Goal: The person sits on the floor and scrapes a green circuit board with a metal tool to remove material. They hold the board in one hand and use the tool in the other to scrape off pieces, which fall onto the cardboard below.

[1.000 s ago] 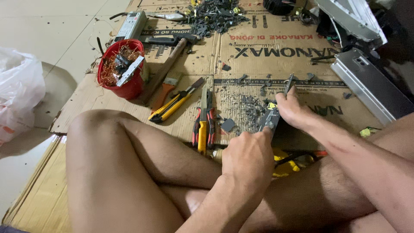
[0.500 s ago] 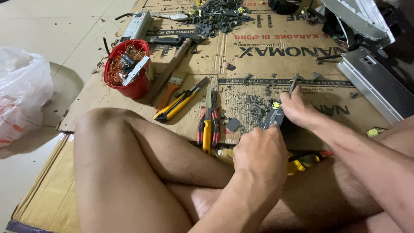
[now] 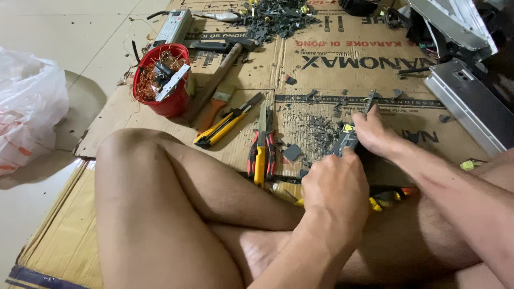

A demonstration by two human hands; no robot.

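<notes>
Hands, two: left hand (image 3: 334,184) and right hand (image 3: 375,134) both clasp one small grey part (image 3: 345,142).

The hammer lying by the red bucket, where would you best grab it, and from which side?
Probably the wooden handle of the hammer, near its lower end, coming from above. It lies flat on the cardboard with its head farthest from the person, and the handle's end lies beside the red bucket and a brush, so reach down between them.
</notes>
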